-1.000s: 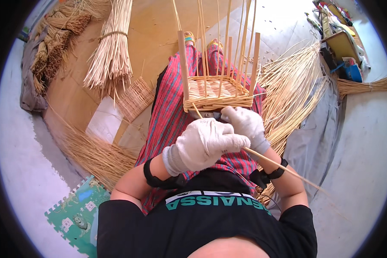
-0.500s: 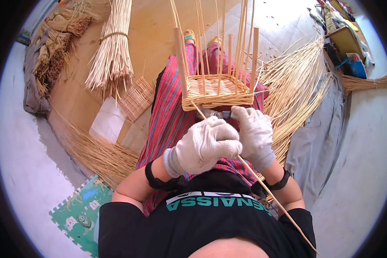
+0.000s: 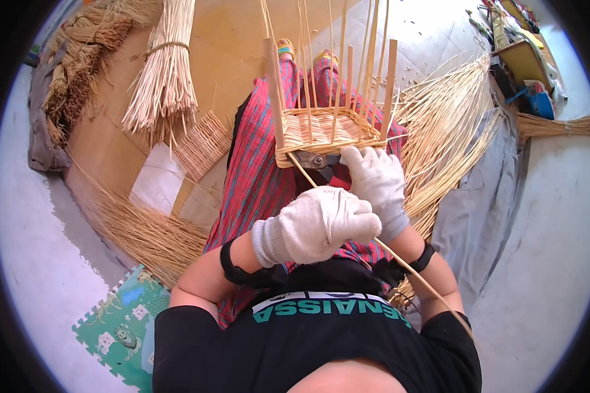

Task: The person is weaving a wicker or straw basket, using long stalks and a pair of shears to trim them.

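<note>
Left hand: the white-gloved left hand (image 3: 321, 223), centre of the frame, is curled into a fist around a long cane strand (image 3: 400, 261), which passes under it and runs on to the lower right.
Right hand: the right hand (image 3: 373, 180), also gloved, sits just above the left, fingers bent and touching the near rim of the basket; whether it pinches the strand I cannot tell.
Change: half a second ago the left fist lay nearer the body; it is now higher, close under the rim, and the strand's free tail looks shorter, so the weaver is probably being fed in.
Basket: one half-woven basket (image 3: 328, 131) rests on the striped red cloth (image 3: 255, 183) over the lap, upper centre, bare stakes standing upright.
Counts: two gloves, one basket, one tied cane bundle (image 3: 167, 72) upper left, one loose fan of canes (image 3: 452, 124) right.
</note>
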`<state>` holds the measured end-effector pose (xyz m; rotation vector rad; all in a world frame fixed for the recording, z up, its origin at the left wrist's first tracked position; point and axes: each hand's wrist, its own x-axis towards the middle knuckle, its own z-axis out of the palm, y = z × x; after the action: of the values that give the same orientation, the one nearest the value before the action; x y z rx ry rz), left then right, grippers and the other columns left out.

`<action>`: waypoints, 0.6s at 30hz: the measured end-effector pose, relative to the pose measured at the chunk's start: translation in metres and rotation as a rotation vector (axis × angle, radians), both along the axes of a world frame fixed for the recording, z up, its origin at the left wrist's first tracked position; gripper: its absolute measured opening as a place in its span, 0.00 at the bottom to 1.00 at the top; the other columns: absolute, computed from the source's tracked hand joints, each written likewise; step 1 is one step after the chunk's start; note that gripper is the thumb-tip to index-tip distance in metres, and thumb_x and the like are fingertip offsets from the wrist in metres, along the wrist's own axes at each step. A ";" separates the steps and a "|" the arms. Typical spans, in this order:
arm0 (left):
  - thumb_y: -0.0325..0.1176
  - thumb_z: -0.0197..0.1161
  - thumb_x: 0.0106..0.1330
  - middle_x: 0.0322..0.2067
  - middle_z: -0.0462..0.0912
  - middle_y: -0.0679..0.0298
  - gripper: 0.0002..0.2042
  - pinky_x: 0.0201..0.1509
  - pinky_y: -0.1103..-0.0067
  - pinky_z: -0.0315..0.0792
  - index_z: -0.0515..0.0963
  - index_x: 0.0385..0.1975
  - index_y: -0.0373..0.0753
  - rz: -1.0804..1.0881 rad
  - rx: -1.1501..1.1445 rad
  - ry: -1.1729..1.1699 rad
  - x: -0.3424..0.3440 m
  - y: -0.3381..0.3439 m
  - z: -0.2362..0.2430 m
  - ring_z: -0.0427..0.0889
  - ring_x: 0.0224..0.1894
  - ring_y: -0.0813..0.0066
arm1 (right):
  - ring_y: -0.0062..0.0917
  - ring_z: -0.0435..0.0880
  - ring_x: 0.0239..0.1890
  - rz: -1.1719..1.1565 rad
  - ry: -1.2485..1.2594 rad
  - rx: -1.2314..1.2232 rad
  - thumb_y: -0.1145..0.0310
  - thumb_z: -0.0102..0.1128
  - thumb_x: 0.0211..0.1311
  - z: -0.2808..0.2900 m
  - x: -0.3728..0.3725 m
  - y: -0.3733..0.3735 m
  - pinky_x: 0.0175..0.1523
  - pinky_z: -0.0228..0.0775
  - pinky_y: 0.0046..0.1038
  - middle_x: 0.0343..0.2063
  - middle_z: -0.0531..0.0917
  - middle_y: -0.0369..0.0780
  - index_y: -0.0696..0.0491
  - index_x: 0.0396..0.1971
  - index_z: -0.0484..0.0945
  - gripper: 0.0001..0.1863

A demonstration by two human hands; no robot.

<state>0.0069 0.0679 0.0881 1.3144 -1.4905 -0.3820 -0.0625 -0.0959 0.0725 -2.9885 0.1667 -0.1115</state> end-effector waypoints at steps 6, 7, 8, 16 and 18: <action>0.21 0.65 0.55 0.30 0.79 0.62 0.12 0.37 0.68 0.77 0.79 0.39 0.41 0.048 0.021 0.005 -0.010 0.000 0.016 0.83 0.33 0.59 | 0.40 0.84 0.36 0.221 0.114 0.064 0.57 0.68 0.52 0.025 0.001 -0.022 0.41 0.73 0.42 0.27 0.81 0.42 0.49 0.36 0.74 0.17; 0.21 0.65 0.56 0.29 0.79 0.62 0.12 0.35 0.68 0.77 0.79 0.40 0.41 0.037 -0.020 0.086 -0.013 0.000 0.019 0.83 0.32 0.59 | 0.40 0.84 0.33 0.271 0.198 0.126 0.57 0.68 0.52 0.027 -0.003 -0.024 0.39 0.74 0.42 0.24 0.81 0.42 0.50 0.34 0.74 0.16; 0.20 0.64 0.59 0.29 0.79 0.61 0.11 0.33 0.70 0.77 0.79 0.41 0.40 0.039 -0.004 0.067 -0.014 0.001 0.023 0.83 0.31 0.60 | 0.41 0.84 0.29 0.274 0.183 0.141 0.58 0.66 0.53 0.027 -0.011 -0.022 0.35 0.75 0.42 0.21 0.80 0.42 0.50 0.32 0.74 0.14; 0.24 0.56 0.76 0.31 0.80 0.68 0.07 0.38 0.83 0.74 0.79 0.48 0.38 0.354 0.091 0.699 -0.007 -0.013 -0.008 0.78 0.35 0.84 | 0.34 0.89 0.33 -0.305 0.282 0.628 0.60 0.65 0.65 -0.018 -0.080 -0.035 0.38 0.79 0.36 0.29 0.87 0.46 0.54 0.45 0.77 0.16; 0.33 0.54 0.81 0.29 0.79 0.71 0.09 0.30 0.89 0.66 0.76 0.53 0.37 0.548 0.072 0.882 -0.001 -0.024 -0.018 0.72 0.26 0.90 | 0.18 0.83 0.30 -0.626 0.215 1.398 0.65 0.64 0.67 -0.056 -0.097 -0.040 0.36 0.77 0.25 0.27 0.83 0.37 0.55 0.47 0.77 0.14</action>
<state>0.0059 0.0437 0.0697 1.2958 -0.3686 -0.5550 -0.1598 -0.1364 0.0165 -1.4761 0.7940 0.1912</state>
